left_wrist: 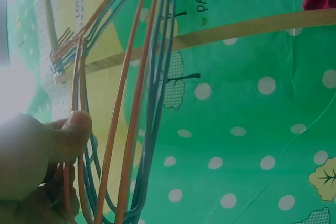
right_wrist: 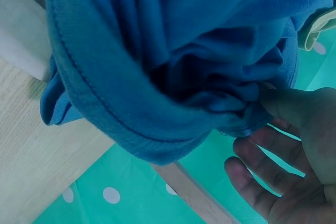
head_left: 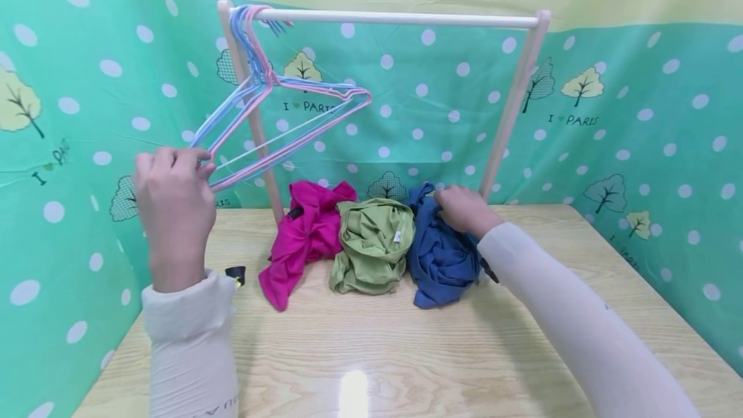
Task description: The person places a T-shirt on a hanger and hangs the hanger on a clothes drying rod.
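Several pink and blue hangers (head_left: 273, 86) hang by their hooks at the left end of the rack's white rail. My left hand (head_left: 177, 195) pinches the near lower corner of a pink hanger (left_wrist: 81, 87) between thumb and fingers, with the blue hangers (left_wrist: 163, 77) right beside it. On the right, my right hand (head_left: 464, 208) is at the top of a crumpled blue garment (head_left: 441, 257) on the table. In the right wrist view, thumb and index finger pinch the edge of its cloth (right_wrist: 247, 114), while the other fingers are spread.
A crumpled green garment (head_left: 376, 244) lies in the middle, with a magenta garment (head_left: 304, 231) left of it. The rack's wooden posts (head_left: 513, 108) stand behind the garments. A small black object (head_left: 235, 274) is near my left sleeve. Polka-dot cloth (head_left: 667, 166) surrounds the table (head_left: 406, 353).
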{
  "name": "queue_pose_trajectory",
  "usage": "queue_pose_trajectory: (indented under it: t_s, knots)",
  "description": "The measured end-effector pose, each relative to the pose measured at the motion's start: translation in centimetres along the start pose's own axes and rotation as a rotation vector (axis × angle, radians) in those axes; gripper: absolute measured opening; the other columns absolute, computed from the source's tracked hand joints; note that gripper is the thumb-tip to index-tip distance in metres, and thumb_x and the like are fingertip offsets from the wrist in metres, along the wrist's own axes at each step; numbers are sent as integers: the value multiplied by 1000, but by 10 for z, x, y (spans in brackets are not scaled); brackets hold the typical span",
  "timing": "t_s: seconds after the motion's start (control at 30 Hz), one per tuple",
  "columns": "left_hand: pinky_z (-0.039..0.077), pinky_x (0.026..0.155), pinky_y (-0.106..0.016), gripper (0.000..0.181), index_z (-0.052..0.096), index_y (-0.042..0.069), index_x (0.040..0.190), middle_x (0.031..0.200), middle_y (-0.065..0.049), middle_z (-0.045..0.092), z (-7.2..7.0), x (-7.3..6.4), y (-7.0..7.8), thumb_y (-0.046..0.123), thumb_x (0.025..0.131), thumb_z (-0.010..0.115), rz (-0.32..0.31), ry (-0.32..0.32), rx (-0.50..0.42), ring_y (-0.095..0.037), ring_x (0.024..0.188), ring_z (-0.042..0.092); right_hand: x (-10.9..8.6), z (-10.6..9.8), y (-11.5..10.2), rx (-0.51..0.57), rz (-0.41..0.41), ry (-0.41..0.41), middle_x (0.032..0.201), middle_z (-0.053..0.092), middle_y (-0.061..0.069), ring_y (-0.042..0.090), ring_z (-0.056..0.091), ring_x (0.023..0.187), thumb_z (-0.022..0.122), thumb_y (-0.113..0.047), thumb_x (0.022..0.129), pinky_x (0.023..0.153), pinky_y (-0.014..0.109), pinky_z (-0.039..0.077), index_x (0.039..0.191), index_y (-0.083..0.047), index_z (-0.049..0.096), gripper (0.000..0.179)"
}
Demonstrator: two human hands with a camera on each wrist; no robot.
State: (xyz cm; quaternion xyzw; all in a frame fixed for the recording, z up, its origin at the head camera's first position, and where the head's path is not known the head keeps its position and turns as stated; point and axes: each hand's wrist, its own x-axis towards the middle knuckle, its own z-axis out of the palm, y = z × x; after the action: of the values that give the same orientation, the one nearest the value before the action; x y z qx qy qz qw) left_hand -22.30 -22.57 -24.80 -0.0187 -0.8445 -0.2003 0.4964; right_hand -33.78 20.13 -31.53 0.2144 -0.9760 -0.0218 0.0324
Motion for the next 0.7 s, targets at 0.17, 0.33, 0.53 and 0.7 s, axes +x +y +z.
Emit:
queue_pose_trajectory:
  t_s: [0.17, 0.33, 0.53, 0.7]
  knots:
    - [34, 80, -53, 22, 76, -6, 110, 103, -30, 64, -1, 0, 6, 11, 98, 69, -19, 28, -70, -48, 94, 45, 0, -2, 0, -3, 5, 4, 92, 65, 15, 32, 66, 82, 68, -13, 98, 68, 46, 56, 103, -4, 68, 11]
    - [31, 78, -46, 19, 78, -5, 106, 98, -29, 66, 3, -2, 18, 11, 97, 71, -66, 104, -103, -47, 89, 45, 0, -2, 1, -7, -2, 14, 93, 66, 14, 31, 66, 81, 66, -13, 100, 68, 45, 56, 103, -4, 68, 10]
    - [32, 80, -47, 19, 77, -5, 106, 96, -30, 64, 8, -4, 26, 10, 98, 69, -79, 134, -137, -46, 90, 44, 1, -5, 1, 2, 1, 17, 93, 67, 14, 29, 66, 80, 65, -12, 100, 67, 44, 55, 103, -5, 69, 9]
    - [32, 79, -45, 19, 77, -7, 105, 94, -30, 64, 10, -3, 27, 9, 97, 70, -71, 169, -176, -44, 88, 43, 1, -7, 0, -6, -4, 26, 90, 67, 13, 29, 65, 79, 64, -9, 100, 65, 44, 55, 101, -5, 69, 7]
